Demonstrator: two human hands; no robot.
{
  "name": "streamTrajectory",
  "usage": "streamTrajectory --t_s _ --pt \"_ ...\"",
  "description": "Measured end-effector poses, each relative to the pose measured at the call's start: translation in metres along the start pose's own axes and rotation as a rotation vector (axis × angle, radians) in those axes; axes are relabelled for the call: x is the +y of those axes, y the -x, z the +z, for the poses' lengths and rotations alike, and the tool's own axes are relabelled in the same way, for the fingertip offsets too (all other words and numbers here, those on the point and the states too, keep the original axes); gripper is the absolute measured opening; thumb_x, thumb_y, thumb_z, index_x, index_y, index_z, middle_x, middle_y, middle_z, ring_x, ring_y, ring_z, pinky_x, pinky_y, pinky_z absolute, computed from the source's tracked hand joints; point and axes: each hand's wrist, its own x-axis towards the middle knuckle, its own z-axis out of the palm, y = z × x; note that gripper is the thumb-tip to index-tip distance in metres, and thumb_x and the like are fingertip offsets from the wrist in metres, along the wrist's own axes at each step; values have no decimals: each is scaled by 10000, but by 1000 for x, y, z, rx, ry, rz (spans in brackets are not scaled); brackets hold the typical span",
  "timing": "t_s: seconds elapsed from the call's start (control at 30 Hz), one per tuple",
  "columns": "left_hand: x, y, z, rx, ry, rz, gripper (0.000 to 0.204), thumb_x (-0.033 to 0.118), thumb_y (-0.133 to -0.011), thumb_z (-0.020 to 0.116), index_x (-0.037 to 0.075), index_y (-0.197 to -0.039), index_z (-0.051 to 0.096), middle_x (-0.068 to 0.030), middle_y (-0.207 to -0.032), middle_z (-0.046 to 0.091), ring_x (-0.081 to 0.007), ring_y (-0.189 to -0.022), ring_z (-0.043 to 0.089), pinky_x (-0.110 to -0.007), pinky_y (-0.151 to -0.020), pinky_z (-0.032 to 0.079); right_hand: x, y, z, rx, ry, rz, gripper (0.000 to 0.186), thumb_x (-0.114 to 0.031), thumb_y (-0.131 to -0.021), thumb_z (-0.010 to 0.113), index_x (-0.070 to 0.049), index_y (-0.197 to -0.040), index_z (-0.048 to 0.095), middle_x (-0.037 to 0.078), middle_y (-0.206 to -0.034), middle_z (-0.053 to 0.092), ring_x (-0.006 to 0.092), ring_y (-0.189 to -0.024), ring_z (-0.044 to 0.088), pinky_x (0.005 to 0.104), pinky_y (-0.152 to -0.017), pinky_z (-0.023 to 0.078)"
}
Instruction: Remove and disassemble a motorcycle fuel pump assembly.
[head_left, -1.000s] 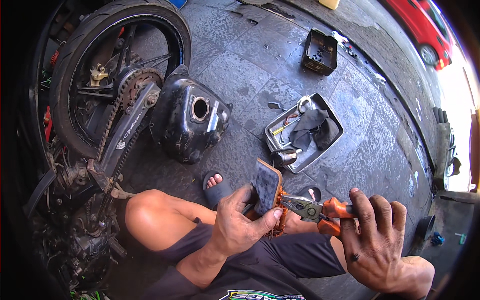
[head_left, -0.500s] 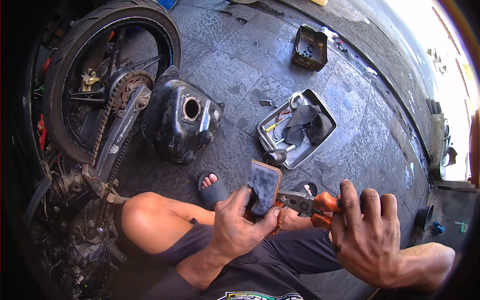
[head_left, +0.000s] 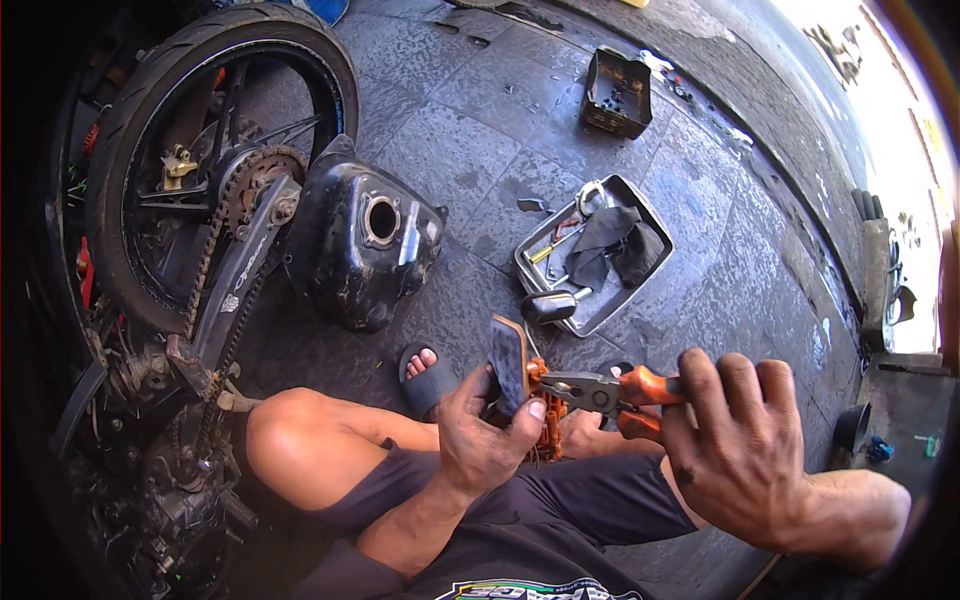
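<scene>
My left hand [head_left: 478, 445] is closed round a flat, grey, smudged plate [head_left: 508, 360] with a tan rim. Behind the plate sits an orange part [head_left: 549, 430] with an uneven, jagged shape; what kind of piece this is I cannot make out. My right hand [head_left: 740, 460] grips pliers [head_left: 597, 394] with orange and black handles. Their jaws reach in from the right and meet the orange part near the plate's edge; whether they are clamped on it is too small to tell.
A grey tray [head_left: 655, 287] with dark cloth and tools lies ahead, a black rounded piece [head_left: 549, 306] at its near edge. To the left stand a black fuel tank [head_left: 340, 275] and a motorcycle wheel [head_left: 340, 100] with chain. A dark metal box [head_left: 620, 125] sits farther off.
My left hand has turned the plate more edge-on and shifted it slightly left, so the orange part behind it shows more. The pliers' jaws have moved a little left and up with it.
</scene>
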Motion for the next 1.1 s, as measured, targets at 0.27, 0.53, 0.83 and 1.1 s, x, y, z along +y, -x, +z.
streamTrajectory --t_s 0.27,0.53,0.83,1.1 --pt "-7 -4 -2 -100 203 -127 433 249 -909 585 -84 -1186 593 -132 -1012 703 -158 -926 666 -297 -886 524 5 15 -15 -94 -77 138 355 -277 -803 712 32 -974 682 198 -1214 555 344 -1064 538 494 -876 392" --pt "-30 0 -5 -195 839 -315 449 306 -966 499 -60 -1223 537 -197 -1091 613 -276 -1043 620 -409 -917 537 10 20 -13 -230 -391 232 373 -120 -721 710 -6 -1075 686 183 -1190 572 365 -1059 558 468 -882 429" --pt "-65 13 -1 -563 1465 -339 730 519 -943 616 -55 -1353 426 -179 -1077 567 -359 -1032 614 -452 -867 569 40 16 13 -648 -1255 187 442 -151 -699 704 -18 -1118 668 217 -1200 615 404 -1036 624 477 -852 516" --pt "-63 8 10 -624 1748 -393 680 500 -882 618 -41 -1282 518 -154 -972 612 -272 -1162 572 -453 -1120 410 1 30 18 101 -354 47 277 -123 -660 694 44 -881 690 213 -1210 585 341 -975 573 476 -763 438"
